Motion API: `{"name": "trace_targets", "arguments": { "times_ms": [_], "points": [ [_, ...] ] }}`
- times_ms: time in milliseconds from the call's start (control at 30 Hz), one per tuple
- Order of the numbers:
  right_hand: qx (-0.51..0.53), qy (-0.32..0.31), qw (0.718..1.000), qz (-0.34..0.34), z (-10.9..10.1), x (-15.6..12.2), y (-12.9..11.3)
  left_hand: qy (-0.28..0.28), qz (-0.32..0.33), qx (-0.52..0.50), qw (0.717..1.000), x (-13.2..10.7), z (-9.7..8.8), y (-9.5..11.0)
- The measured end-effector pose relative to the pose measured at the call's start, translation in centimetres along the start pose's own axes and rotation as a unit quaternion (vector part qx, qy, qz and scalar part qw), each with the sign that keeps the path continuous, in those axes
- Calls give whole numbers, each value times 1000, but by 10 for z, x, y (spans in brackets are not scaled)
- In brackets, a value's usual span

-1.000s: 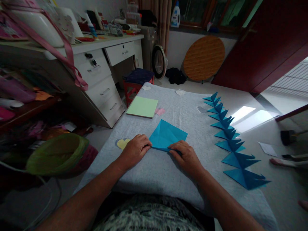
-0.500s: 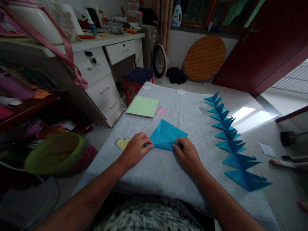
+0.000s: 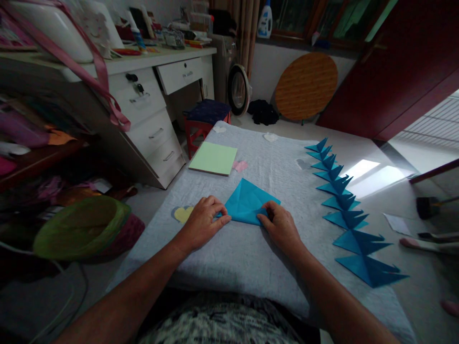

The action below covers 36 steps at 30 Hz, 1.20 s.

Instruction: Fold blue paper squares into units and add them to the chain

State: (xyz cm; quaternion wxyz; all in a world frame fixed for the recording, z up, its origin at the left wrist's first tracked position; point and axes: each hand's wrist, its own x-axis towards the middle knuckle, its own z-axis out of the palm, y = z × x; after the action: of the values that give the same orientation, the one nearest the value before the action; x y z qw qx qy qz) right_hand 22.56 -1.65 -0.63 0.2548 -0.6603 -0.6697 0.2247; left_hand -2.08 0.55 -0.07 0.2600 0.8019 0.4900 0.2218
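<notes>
A creased sheet of blue origami paper [image 3: 247, 200] lies on the cloth-covered table, its near edge folded over. My left hand [image 3: 206, 217] pinches the paper's left corner between thumb and fingers. At the right part of the near edge, my right hand [image 3: 279, 222] grips the same paper, thumb in front and fingers behind. Along the table's right side runs a row of several folded blue paper cranes [image 3: 362, 243], apart from my hands. A stack of light green square paper [image 3: 214, 158] rests beyond my left hand.
The grey tablecloth [image 3: 251, 258] has heart patches. Left of the table stand a white desk with drawers [image 3: 150, 119] and a bin with a green liner [image 3: 82, 229]. A red stool [image 3: 204, 119] touches the far left area, near a washing machine [image 3: 236, 88] with its door open.
The paper's folded near edge, raised a little before, now lies flatter. Both hands keep their grip in nearly the same places. The view has shifted slightly.
</notes>
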Motion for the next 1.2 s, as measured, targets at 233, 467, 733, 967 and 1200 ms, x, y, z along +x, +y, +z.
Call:
{"name": "trace_targets", "arguments": {
  "times_ms": [233, 467, 733, 967, 1200],
  "points": [
    [57, 57, 997, 2, 7, -5, 1, 8, 5, 25, 1000, 1, 3, -2],
    [61, 73, 995, 4, 10, -4, 4, -3, -6, 45, 999, 0, 2, 6],
    [43, 101, 994, 4, 13, -3, 6, -19, -33, 96, 995, 2, 3, 12],
    [50, 102, 993, 8, 13, -3, 5, 5, -13, 158, 987, 1, 6, 17],
    [30, 113, 993, 1, 15, -3, 6, 29, 247, 198, 948, -9, 30, 26]
  ]
}}
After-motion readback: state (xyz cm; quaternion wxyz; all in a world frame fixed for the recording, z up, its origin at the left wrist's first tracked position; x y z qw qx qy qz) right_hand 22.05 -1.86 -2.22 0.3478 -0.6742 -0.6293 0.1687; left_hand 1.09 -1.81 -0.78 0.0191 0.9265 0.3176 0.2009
